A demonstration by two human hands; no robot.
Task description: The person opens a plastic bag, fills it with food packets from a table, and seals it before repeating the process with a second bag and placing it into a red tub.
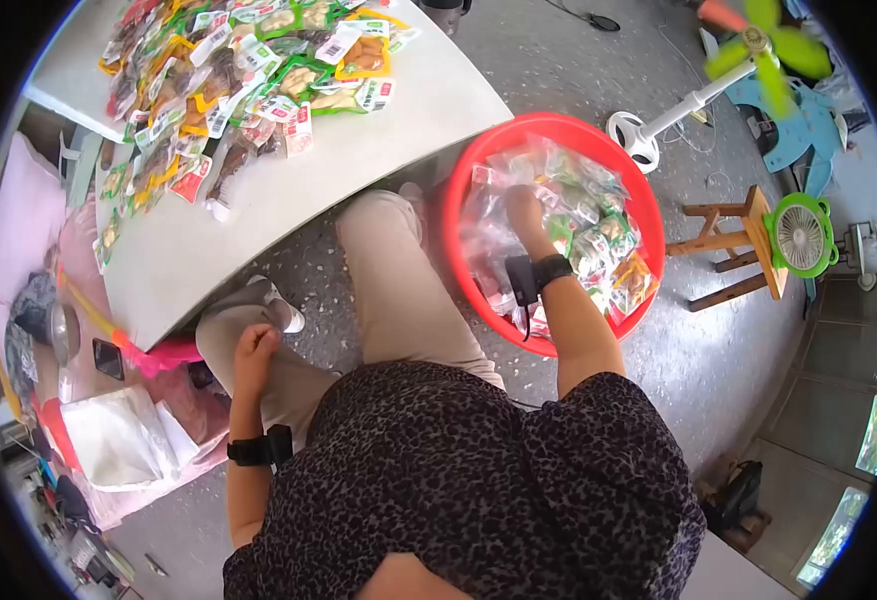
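My right hand [525,213] reaches down into a red basin [452,215] filled with small clear plastic packets [590,245], some with green and some with orange markings. Its fingers are hidden from this angle, so what they grip, if anything, does not show. Clear plastic lies right beside the hand. My left hand [255,352] is curled closed over my thigh, with nothing visible in it. On the white table [333,165] ahead, a large heap of sealed food packets [248,85] lies spread out, with labels and green or orange edges.
Right of the basin stands a wooden stool [748,240] with a green fan [801,235] by it. A standing fan [755,42] has its white base [634,140] on the floor behind the basin. To the left, a phone [108,359] and a white foam box [113,437] lie on pink cloth.
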